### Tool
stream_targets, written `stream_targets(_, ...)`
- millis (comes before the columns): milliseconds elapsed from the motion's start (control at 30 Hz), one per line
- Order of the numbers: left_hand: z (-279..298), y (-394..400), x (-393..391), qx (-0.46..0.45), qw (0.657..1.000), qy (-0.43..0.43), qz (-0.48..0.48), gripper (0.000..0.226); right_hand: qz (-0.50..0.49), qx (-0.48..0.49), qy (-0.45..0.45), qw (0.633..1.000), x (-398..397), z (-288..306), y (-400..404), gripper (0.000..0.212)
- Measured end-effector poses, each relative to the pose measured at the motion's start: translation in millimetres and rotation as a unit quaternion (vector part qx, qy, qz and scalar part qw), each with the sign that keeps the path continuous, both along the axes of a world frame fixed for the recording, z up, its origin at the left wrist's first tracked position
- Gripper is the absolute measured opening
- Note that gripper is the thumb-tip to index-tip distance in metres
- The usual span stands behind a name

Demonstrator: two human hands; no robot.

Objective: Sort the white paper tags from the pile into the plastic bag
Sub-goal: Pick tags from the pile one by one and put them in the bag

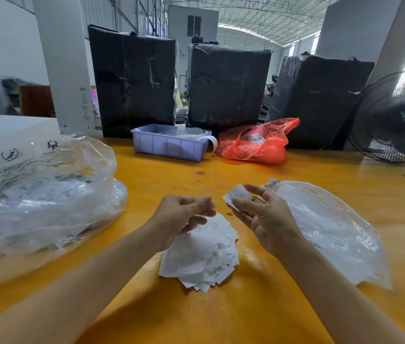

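**One tag pinched, the pile under my left hand**

My right hand (pixel 268 214) pinches a single white paper tag (pixel 236 195) between thumb and fingers, held up off the yellow table (pixel 258 306). The tag tilts toward eleven o'clock from that hand, printed side facing me, its text too small to read.

My left hand (pixel 184 217) hovers over the top edge of the pile of white tags (pixel 204 256), fingers curled in toward the thumb; I cannot tell whether they hold a tag or nothing at all.

The pile sits on the table at six o'clock from both hands, a loose heap of overlapping slips, one showing a letter S. At three o'clock from the pile lies a flat clear plastic bag (pixel 328 232), just behind my right hand. At nine o'clock, well apart, a bulky clear bag (pixel 45 192) holds printed paper.

Far across at twelve o'clock stand a lilac plastic bin (pixel 169 145), a red plastic bag (pixel 258 145) just beside it, three black wrapped bales (pixel 226 85), and at two o'clock a black fan (pixel 395 117).
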State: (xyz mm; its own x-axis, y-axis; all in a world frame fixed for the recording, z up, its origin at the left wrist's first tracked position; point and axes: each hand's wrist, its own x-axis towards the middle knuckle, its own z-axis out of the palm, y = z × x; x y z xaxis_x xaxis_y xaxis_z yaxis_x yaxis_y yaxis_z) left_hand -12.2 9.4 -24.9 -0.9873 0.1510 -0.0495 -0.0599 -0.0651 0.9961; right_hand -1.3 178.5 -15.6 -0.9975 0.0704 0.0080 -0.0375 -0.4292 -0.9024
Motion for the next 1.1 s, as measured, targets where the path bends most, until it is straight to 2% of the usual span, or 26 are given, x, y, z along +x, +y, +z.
stream_targets(67, -0.4, 0.7, 1.1, 0.000, 1.000, 0.001, -0.004, 0.015, -0.007, 0.014, -0.001, 1.000, 0.4, -0.9, -1.3, 0.035)
stream_targets(167, 0.9, 0.3, 2.6, -0.003, 1.000, 0.013, -0.011, 0.020, -0.022, 0.073, 0.013, 0.997, 1.1, -2.3, -1.4, 0.014)
stream_targets(233, 1.5, -0.4, 2.8, -0.006, 1.000, 0.020, -0.012, 0.022, -0.041, 0.098, 0.034, 0.994, 2.0, -2.0, -0.7, 0.008)
stream_targets(367, 1.5, -1.1, 2.3, -0.011, 1.000, 0.019, -0.021, 0.012, -0.050, 0.126, 0.100, 0.986, 5.4, -1.0, -3.2, 0.010)
stream_targets(500, 3.3, -0.5, 3.7, -0.016, 0.999, 0.023, -0.037, 0.021, -0.061, 0.209, 0.152, 0.964, 8.1, -3.4, -7.3, 0.014)
stream_targets(633, 3.3, 1.0, 3.2, -0.008, 0.999, 0.022, -0.043, 0.009, -0.093, 0.264, 0.186, 0.942, 7.8, -5.0, -9.2, 0.019)
stream_targets(867, 3.4, -0.8, 3.1, -0.011, 0.999, 0.024, -0.038, 0.010, -0.111, 0.275, 0.201, 0.934, 6.5, -5.0, -7.1, 0.019)
stream_targets(1100, 3.6, -1.8, 3.3, -0.026, 0.999, 0.030, -0.031, 0.008, -0.069, 0.293, 0.187, 0.935, 7.5, -6.7, -8.8, 0.014)
